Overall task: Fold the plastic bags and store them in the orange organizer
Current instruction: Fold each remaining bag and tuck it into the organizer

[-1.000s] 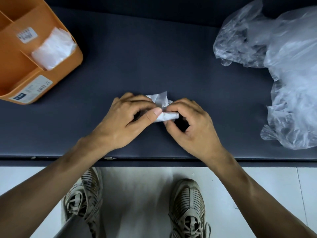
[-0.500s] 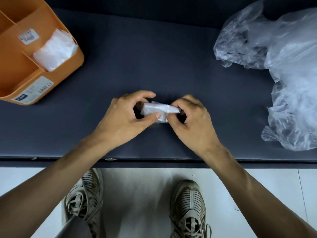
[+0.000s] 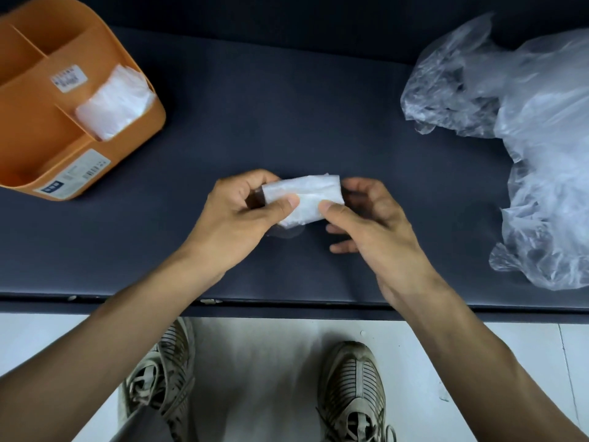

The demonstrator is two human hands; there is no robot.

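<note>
Orange organizer (image 3: pixel 38 135): left side cut off by frame edge; label print too small to read. Pile of loose plastic bags (image 3: pixel 538 148): runs off the right edge; count indeterminate. Left hand (image 3: pixel 236 218) fingers hidden behind the folded bag (image 3: pixel 302 200). Both shoes (image 3: pixel 353 397) cropped at bottom.

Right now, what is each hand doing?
Left hand: pinches the folded bag.
Right hand: thumb and fingers pinch the same bag.

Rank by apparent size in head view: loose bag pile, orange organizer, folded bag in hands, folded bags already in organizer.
1. loose bag pile
2. orange organizer, cropped by the frame edge
3-4. folded bag held by left hand and right hand, and stored folded bags: look alike, unranked.
</note>
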